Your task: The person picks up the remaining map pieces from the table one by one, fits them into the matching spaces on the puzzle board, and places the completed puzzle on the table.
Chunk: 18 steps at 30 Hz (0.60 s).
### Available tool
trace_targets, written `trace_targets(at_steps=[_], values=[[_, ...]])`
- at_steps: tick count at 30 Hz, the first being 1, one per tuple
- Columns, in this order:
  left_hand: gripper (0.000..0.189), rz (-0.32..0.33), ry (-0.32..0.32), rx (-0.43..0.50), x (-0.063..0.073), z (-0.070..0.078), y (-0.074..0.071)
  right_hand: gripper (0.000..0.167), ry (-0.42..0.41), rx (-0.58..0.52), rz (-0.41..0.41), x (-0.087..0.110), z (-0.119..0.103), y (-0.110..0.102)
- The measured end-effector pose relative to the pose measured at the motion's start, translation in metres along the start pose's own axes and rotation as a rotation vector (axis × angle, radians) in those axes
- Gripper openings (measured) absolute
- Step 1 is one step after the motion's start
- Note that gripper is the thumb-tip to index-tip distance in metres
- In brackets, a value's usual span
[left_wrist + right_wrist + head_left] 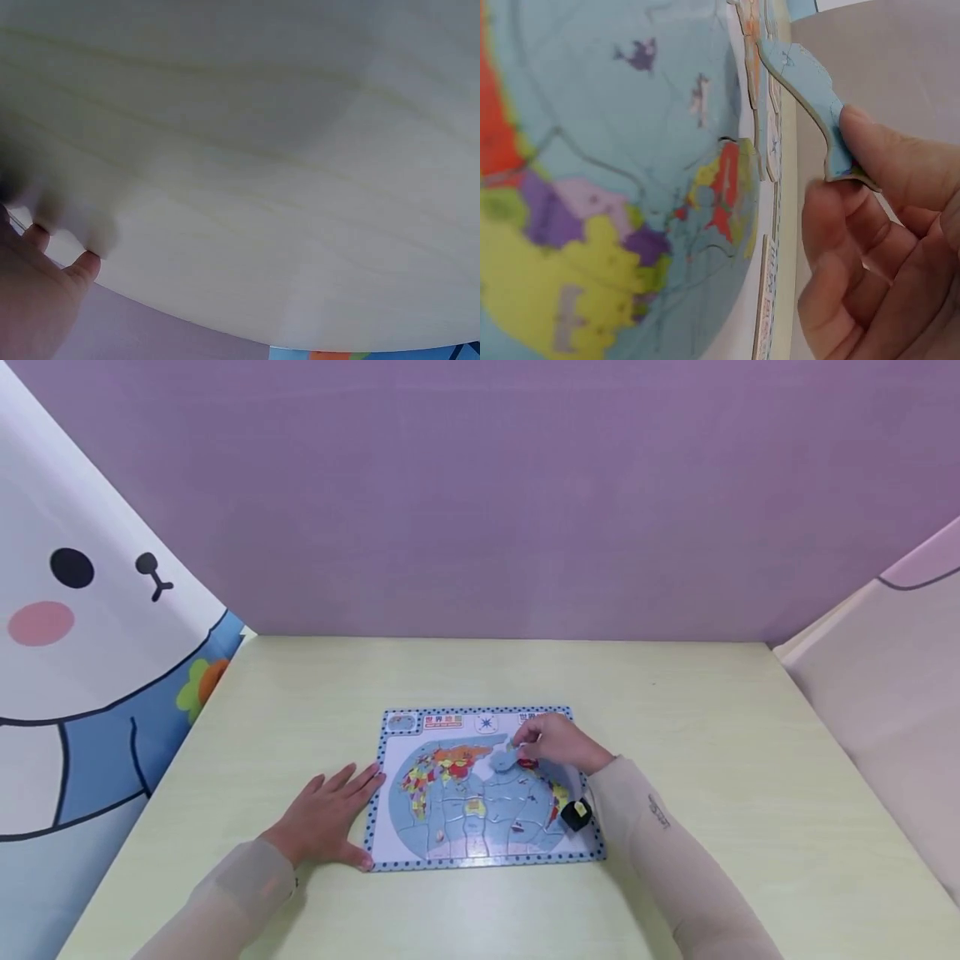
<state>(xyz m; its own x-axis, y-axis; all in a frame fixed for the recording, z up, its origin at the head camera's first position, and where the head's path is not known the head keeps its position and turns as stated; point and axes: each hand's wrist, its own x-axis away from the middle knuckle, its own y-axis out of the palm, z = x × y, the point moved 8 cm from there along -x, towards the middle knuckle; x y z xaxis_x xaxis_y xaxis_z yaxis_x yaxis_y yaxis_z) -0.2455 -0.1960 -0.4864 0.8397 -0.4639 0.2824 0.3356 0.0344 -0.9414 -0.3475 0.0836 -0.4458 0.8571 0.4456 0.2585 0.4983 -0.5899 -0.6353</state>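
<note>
A world map jigsaw puzzle (474, 831) lies flat on the table in a board with a blue dotted border. My right hand (558, 743) is over the map's upper right part. Its thumb and fingers pinch a light-blue puzzle piece (810, 86), which is tilted above the board in the right wrist view. Near that piece, a pale bare patch (482, 768) shows among the fitted pieces. My left hand (326, 814) rests with fingers spread at the board's left edge, the fingertips touching the border. Only part of the left hand (37, 292) shows in the left wrist view.
The pale wooden table (750, 760) extends around the board. Behind it stands a purple panel (510, 510), with a cartoon-printed cloth (90, 643) on the left. A small black object (576, 815) with a yellow mark sits by the right sleeve, over the board's right edge.
</note>
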Motion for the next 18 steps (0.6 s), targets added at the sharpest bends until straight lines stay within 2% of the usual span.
trace_targets(at_steps=[4, 9, 18], values=[[0.117, -0.007, -0.007, 0.000, 0.000, 0.000, 0.000, 0.009, 0.017, 0.003, -0.018, -0.006, -0.003, 0.001], [0.116, -0.007, -0.003, 0.007, 0.000, 0.002, -0.002, 0.010, 0.078, -0.025, -0.068, -0.015, 0.000, 0.005], [0.115, -0.015, -0.016, -0.001, 0.001, 0.004, -0.004, 0.007, 0.015, 0.056, -0.118, -0.024, -0.009, 0.011]])
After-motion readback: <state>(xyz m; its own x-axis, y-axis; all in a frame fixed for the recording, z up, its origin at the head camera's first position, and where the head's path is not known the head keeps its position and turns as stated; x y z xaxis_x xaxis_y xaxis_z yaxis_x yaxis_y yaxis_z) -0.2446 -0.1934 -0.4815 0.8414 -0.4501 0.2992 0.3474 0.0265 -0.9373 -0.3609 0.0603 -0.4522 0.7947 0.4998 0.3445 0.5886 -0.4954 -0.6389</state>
